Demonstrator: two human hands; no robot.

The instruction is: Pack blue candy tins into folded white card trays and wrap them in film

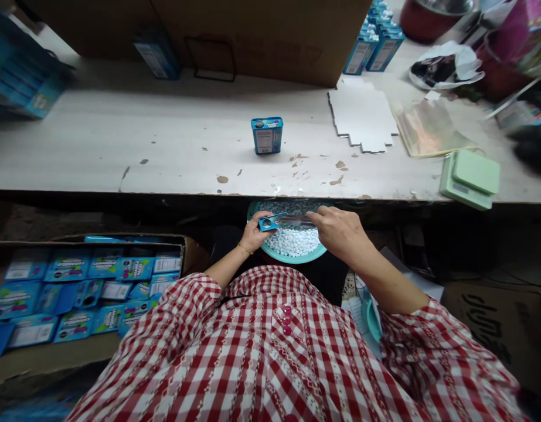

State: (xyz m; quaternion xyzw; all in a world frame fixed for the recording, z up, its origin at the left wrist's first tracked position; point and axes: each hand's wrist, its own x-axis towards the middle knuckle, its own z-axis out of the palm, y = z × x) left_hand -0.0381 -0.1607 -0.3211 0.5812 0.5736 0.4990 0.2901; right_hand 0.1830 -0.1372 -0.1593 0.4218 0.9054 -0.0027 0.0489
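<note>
My left hand [252,232] is shut on a small blue tin [270,223], held on its side above a teal round tray [292,257] in my lap. My right hand [340,230] grips a narrow flat scoop [294,221], probably metal, whose tip reaches the tin's end. The tray holds a heap of small white and pale blue candies [296,241]. Both hands hide part of the heap. Another blue tin [266,135] stands upright on the chipped white table [164,170], beyond my hands.
A cardboard box [89,290] of blue printed packets sits low on the left. The table holds a green kitchen scale [470,179], a flat white die-cut card [362,114], a clear plastic sheet, stacked blue boxes and a large cardboard box. A small teal dish sits below my right arm.
</note>
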